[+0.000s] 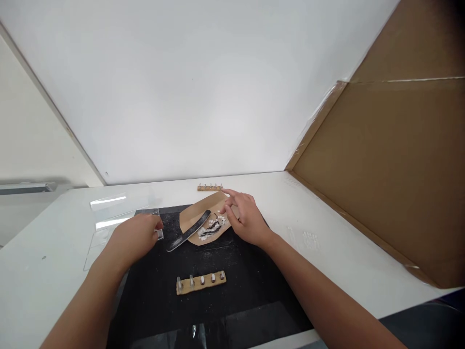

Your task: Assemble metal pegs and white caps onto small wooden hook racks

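My left hand [140,237] has its fingers curled at the edge of a clear plastic piece [161,236], on the mat's far left; anything between the fingertips is hidden. My right hand [247,215] hovers over the right side of a brown paper tray [189,217], index finger stretched out and fingers apart. Small white bits [209,233] and dark strips lie in the tray. A dark, slightly curved flat tool [189,231] leans across its left rim. Nearer me, a tan strip [196,283] carries a row of several small upright pegs, some white-topped, some clear.
A second small pegged strip [205,188] stands by the white back wall, just beyond my right index finger. Under the tray lies a black mat [218,310]. Clear plastic sheets [116,211] rest to the left. A cardboard panel [385,184] borders the right side.
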`<state>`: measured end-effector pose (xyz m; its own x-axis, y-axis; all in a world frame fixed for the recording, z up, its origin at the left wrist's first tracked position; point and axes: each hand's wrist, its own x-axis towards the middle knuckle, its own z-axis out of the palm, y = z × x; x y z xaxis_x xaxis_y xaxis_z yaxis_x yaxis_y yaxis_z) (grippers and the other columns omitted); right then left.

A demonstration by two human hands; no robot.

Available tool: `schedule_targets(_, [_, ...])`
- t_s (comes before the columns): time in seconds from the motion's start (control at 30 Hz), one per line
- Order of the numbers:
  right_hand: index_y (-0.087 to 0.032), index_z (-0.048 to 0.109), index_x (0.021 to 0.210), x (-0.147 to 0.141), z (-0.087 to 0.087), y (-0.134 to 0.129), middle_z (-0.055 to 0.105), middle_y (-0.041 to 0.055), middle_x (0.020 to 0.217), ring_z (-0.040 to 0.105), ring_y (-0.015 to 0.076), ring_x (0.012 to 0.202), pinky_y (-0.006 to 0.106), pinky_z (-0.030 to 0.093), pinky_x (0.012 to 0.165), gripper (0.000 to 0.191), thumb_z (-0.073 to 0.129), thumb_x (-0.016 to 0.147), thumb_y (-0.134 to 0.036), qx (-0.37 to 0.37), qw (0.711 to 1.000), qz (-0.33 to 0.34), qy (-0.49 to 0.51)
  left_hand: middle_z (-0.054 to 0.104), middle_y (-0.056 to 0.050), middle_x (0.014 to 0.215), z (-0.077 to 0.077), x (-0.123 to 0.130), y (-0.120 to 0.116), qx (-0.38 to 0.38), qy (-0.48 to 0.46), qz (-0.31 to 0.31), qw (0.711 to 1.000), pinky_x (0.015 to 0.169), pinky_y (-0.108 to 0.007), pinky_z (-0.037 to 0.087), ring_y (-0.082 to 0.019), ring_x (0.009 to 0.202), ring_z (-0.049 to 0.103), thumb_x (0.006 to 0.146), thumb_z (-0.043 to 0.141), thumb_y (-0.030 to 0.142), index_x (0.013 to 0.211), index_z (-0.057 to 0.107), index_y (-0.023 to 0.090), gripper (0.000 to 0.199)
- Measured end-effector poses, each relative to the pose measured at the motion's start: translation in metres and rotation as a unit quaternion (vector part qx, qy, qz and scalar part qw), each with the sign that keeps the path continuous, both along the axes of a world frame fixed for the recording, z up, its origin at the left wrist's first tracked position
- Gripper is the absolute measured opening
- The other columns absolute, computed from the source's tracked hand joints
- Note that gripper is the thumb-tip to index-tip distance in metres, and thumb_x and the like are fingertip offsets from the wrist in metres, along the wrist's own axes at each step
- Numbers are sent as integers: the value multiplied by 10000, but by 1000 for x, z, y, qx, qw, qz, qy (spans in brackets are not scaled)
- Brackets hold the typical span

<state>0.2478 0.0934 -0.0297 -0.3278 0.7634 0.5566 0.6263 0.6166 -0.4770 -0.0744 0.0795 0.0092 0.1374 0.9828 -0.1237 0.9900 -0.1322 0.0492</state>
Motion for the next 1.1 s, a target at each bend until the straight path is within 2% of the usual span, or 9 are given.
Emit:
schedule_targets(0.2, [-282, 480, 1486, -1, 0, -1, 784, 56, 1034, 652, 333, 1225, 568, 370, 1132, 425, 490, 1063, -244, 3, 1000, 12, -10, 796, -63, 1038, 0, -1, -1, -11, -17, 12, 1000, 740, -354, 511, -295, 953, 729, 820, 629, 241, 978, 748, 266, 200])
schedule_targets(0.47, [-256, 516, 1318, -1, -3, 0, 779, 68, 1058, 603, 330, 1344, 553, 368, 1144, 268, 495, 1051, -237, 10, 1000, 24, -3, 765, -40, 940, 2, 2, 1, -18, -20, 29, 999, 649, -321, 430, -266, 861, 697, 805, 614, 247, 817, 661, 256, 50])
schedule_targets(0.6, [-249, 490, 1355, -1, -5, 0, 778, 71, 1093, 624, 323, 1311, 546, 375, 1142, 312, 508, 1044, -233, 6, 1000, 22, -2, 756, -34, 910, 3, 1, 1, -21, -17, 27, 999, 642, -316, 411, -257, 838, 686, 807, 583, 217, 804, 642, 255, 70])
schedule_targets(0.77, [-238, 406, 1502, -1, -3, -1, 775, 63, 1044, 668, 310, 1209, 534, 394, 1127, 463, 502, 1049, -232, -11, 1000, 23, -6, 746, -32, 882, 5, 2, -2, -17, -15, 22, 1000, 640, -322, 398, -258, 811, 678, 820, 553, 190, 808, 616, 249, 87])
schedule_targets(0.87, [-235, 458, 1451, 0, -4, 0, 776, 64, 1050, 652, 314, 1243, 540, 390, 1131, 405, 501, 1048, -228, -4, 1000, 22, -6, 745, -46, 910, 6, 0, -2, -1, -18, 17, 1000, 663, -339, 414, -267, 829, 676, 868, 526, 207, 877, 606, 243, 88])
schedule_targets(0.97, [-222, 471, 1425, 1, -5, 1, 775, 57, 1031, 659, 310, 1231, 545, 389, 1134, 379, 503, 1048, -219, -2, 1000, 22, -6, 749, -85, 1093, 3, -5, 1, 24, -37, 19, 999, 741, -362, 466, -277, 944, 686, 954, 461, 272, 1076, 616, 224, 203])
schedule_targets(1.03, [-214, 429, 1476, 1, -6, 1, 769, 54, 1012, 677, 305, 1181, 544, 399, 1123, 434, 507, 1048, -216, -7, 1000, 23, -7, 733, -108, 1194, -1, -11, 5, 42, -80, 29, 996, 782, -374, 490, -283, 998, 689, 984, 429, 317, 1195, 615, 207, 302])
schedule_targets(1.1, [-214, 404, 1507, 1, -6, 0, 762, 56, 1012, 680, 303, 1160, 543, 403, 1118, 467, 507, 1052, -219, -12, 1000, 23, -9, 728, -117, 1206, -4, -14, 8, 64, -140, 47, 987, 788, -384, 501, -287, 981, 693, 988, 430, 357, 1259, 627, 198, 371])
